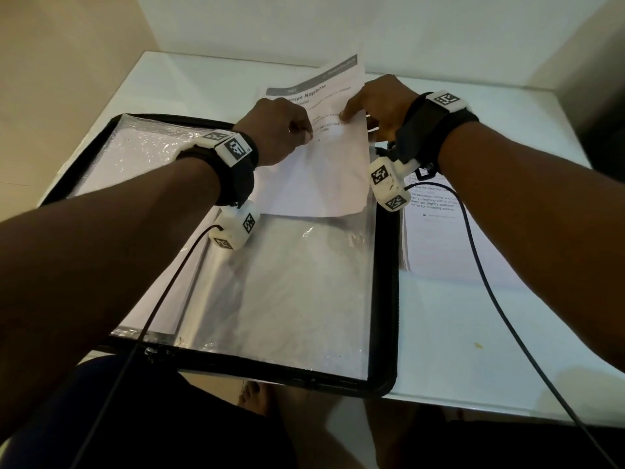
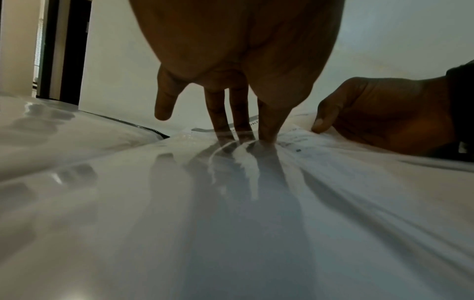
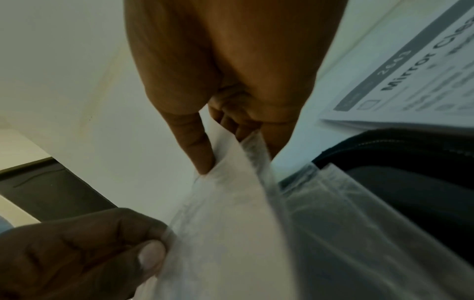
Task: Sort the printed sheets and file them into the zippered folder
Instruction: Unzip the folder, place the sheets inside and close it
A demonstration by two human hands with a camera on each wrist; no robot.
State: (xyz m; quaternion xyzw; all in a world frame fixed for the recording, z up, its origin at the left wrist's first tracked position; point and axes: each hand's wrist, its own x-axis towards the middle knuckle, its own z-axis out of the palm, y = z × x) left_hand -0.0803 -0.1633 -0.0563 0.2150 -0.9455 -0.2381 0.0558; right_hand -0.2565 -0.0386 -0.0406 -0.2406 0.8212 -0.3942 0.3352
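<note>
Nearest me lay the open zippered folder [image 1: 384, 299], where my left hand [image 1: 282, 130] and right hand [image 1: 378, 103] both pinched the printed sheet [image 1: 321, 170], apparently feeding it into a clear sleeve [image 1: 287, 282]; more sheets [image 1: 436, 238] waited beside

**What We Can Read on the Sheets**

On the printed sheet [image 1: 321, 106] held over the zippered folder [image 1: 385, 299], we read a bold heading, partly covered by the left hand [image 1: 280, 130], ending in "…anize Napkins". The grey band above it carries small characters we cannot make out, and the lines below are too blurred to read.

On the stack of sheets [image 1: 436, 238] lying on the table [image 1: 473, 333] beside the folder, we read fragments: "the bathroom mirror", "cleaning cloths", "slightly scattered", "mirror for cleaning access." In the right wrist view, the same stack [image 3: 410, 81] shows a grey band with "2443" and a bold heading beginning "Mirror Cle…".

The wrist-worn camera blocks [image 1: 385, 184] bear black-and-white square code markers, with no readable letters.
</note>
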